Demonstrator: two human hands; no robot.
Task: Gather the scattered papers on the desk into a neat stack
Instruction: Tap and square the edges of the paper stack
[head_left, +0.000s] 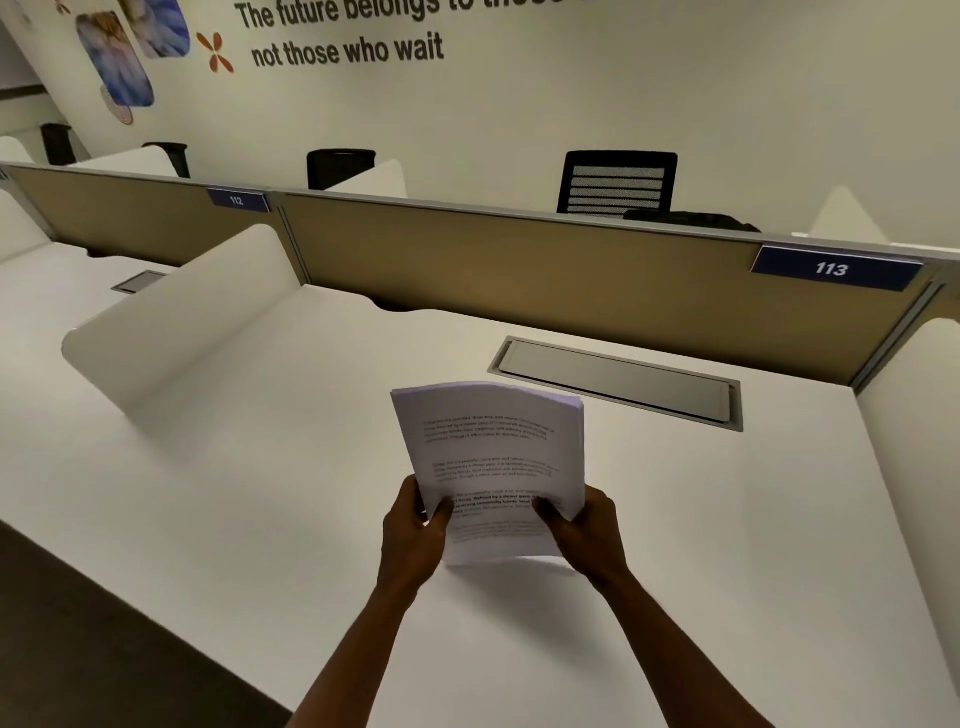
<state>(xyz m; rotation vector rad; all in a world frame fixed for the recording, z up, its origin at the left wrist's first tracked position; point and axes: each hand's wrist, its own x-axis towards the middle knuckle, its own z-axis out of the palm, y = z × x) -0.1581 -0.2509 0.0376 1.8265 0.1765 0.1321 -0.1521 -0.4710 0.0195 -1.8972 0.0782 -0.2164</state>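
Note:
A stack of white printed papers (491, 447) is held upright above the white desk (260, 467), its lower edge just over the desk top and a shadow beneath it. My left hand (413, 530) grips the stack's lower left side, thumb on the front page. My right hand (587, 530) grips the lower right side the same way. The sheets' top edges look roughly level, slightly curved. No loose papers lie elsewhere on the desk.
A grey cable hatch (618, 382) is set into the desk behind the stack. A tan partition (519, 265) labelled 113 runs along the back. White side dividers (187, 306) stand left and right (909, 415). Black office chairs (618, 182) sit beyond the partition.

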